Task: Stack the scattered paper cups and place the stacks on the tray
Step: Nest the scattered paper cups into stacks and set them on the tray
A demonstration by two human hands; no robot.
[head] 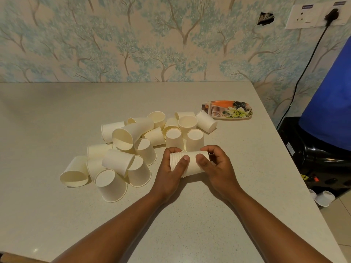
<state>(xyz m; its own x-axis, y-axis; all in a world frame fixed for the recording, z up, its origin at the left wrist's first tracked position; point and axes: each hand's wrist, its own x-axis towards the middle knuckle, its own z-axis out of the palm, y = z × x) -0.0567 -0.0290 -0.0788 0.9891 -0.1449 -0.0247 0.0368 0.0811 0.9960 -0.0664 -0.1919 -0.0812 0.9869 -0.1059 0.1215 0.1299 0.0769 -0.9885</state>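
Cups nested in a stack [187, 163] lie sideways between our left hand [171, 172] and right hand [214, 166], both gripping to press them together, near the table's [57, 215] right edge; the tray [228, 110] waits at its far right corner.

From my feed, the stack of nested cups [187, 164] is partly covered by both hands, so I can't count its cups. The left hand [171, 174] hides the stack's open end. In the scattered cups [121, 149], several lie behind others, so their number is unclear. The blue object [328, 103] and the wall socket [319, 15] run off the right edge. The socket's labels are too blurred to read.
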